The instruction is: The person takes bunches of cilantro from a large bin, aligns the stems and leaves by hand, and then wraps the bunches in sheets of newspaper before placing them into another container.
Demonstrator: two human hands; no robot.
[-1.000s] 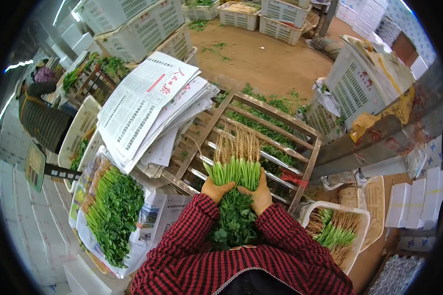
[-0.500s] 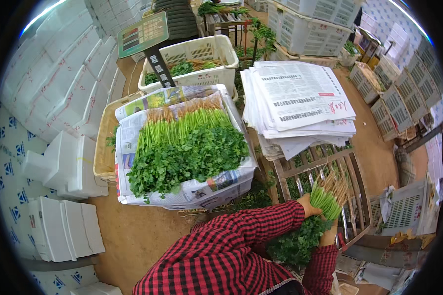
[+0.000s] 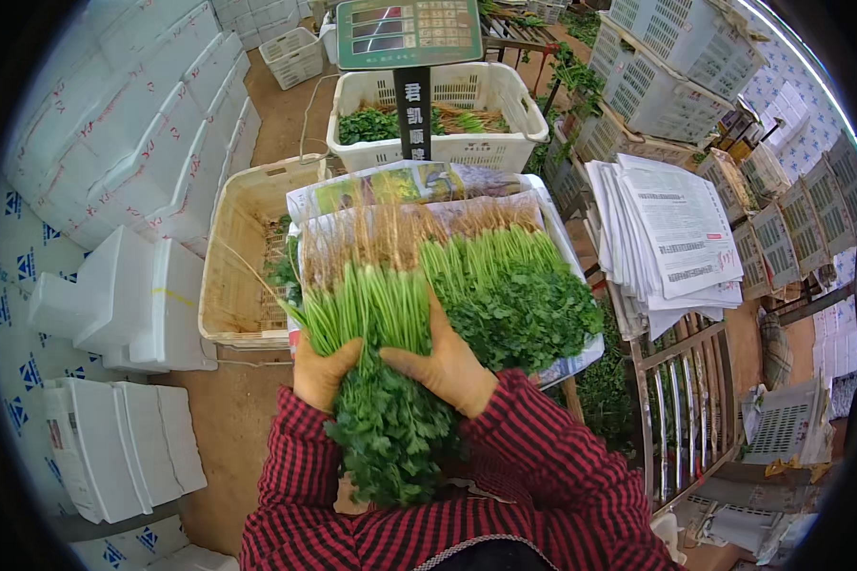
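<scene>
A bundle of leafy greens (image 3: 388, 309) lies between the left hand (image 3: 326, 373) and the right hand (image 3: 448, 366), gripped from both sides, with the thumbs laid across it where stems meet foliage. Its pale roots (image 3: 362, 233) point to the far side; its dark leaves (image 3: 390, 433) hang near, between the checked sleeves (image 3: 300, 457). Just right of the bundle, more greens (image 3: 524, 305) rest on newspaper (image 3: 476, 178). Beyond stand a green-faced scale (image 3: 409, 33) and a white crate (image 3: 481, 152).

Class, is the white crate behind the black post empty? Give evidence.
Not empty: leafy greens lie inside the white crate, below its rim.
</scene>
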